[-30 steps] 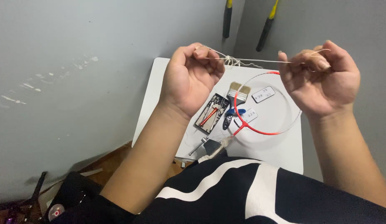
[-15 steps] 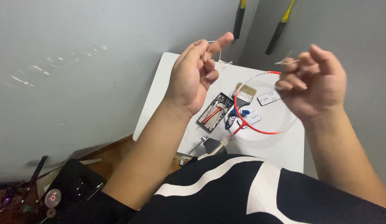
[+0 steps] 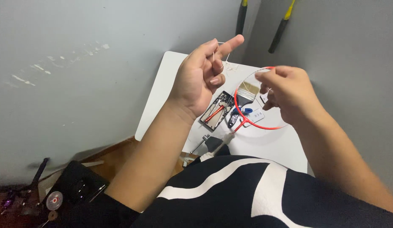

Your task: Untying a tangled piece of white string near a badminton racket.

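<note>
Nearest the cam: black-and-white shirt point(image 3: 255, 198), then both forearms up over the white table point(image 3: 162, 97). Vs a sec ago the hands are further apart and the left hand point(image 3: 200, 80) has turned, index finger sticking out w/ the thin white string point(image 3: 216, 52) looped round it, other fingers curled. Looks like slack getting wound up. Right hand point(image 3: 285, 90) pinches closed, prob on the string's other end, can't tell for sure. Red racket frame point(image 3: 247, 122) lies beneath, tool case point(image 3: 217, 110) beside it. Table edge close on the left, grey walls behind, so room's mostly upward.
</note>
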